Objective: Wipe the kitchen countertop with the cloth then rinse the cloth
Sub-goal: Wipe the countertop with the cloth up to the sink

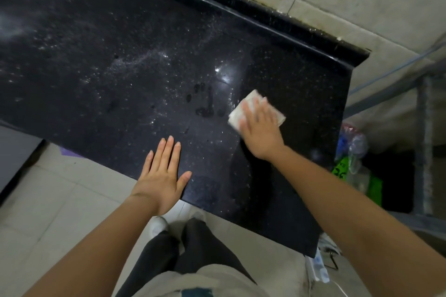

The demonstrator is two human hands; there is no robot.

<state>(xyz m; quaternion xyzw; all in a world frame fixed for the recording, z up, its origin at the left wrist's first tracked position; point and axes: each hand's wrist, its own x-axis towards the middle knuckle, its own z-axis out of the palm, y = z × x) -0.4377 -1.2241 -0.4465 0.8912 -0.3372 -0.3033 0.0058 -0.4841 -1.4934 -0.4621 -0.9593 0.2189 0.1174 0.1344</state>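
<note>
Cloth [249,99] lies flat on the countertop [120,67] beneath my right hand [259,128], fingers straight, slightly spread; my left hand [160,176] rests palm-down, fingers together, thumb out.

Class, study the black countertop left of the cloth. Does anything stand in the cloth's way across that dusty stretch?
No object does. The right hand presses the cloth flat on the countertop; leftward lie only white specks and dark smudges. The left hand rests flat at the near edge, beside that path.
</note>
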